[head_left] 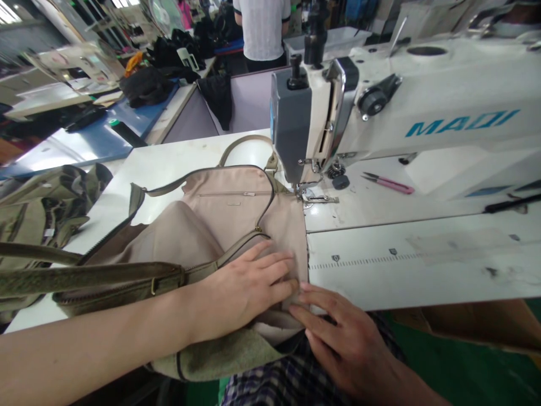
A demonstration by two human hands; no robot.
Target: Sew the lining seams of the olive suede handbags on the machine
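An olive-green bag with a beige lining lies on the machine table, its zipped mouth open and the lining spread out. My left hand rests flat on the lining, fingers stretched toward its right edge. Close beside it, my right hand holds that edge near the table's front, with the thumb side partly hidden. The far end of the lining's edge reaches the presser foot of a white sewing machine; the needle is too small to make out. Part of the bag hangs over my lap.
Pink-handled thread snips lie right of the needle area. A printed ruler scale runs along the table front. More olive bags are piled at left. Behind stand a blue table with a thread cone, and a person.
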